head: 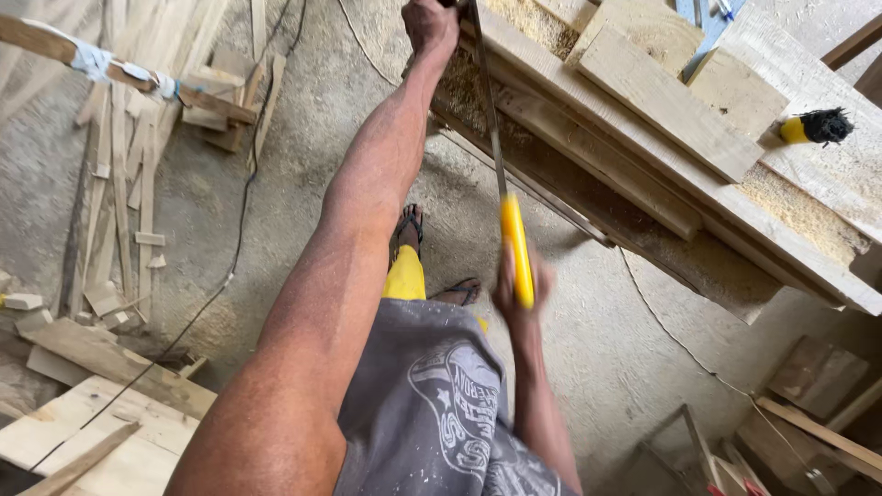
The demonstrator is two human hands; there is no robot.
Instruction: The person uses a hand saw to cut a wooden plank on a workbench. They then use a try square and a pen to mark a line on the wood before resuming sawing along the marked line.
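Clutching yellow saw handle [516, 253], fist-tight

Sawdust-strewn plank workbench [808, 266] with loose boards [666, 101] and a black-bristled yellow brush [816, 127] on top.

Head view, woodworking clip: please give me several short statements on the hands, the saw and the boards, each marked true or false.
1. The right hand grips a saw by its yellow handle. True.
2. The left hand rests on the floor. False: it is stretched out to the stacked boards near the saw blade's far end.
3. Sawdust lies on the boards. True.
4. The brush with a yellow handle and black bristles lies on the floor. False: it lies on a board at the right.
5. Wood offcuts are scattered on the floor at the left. True.
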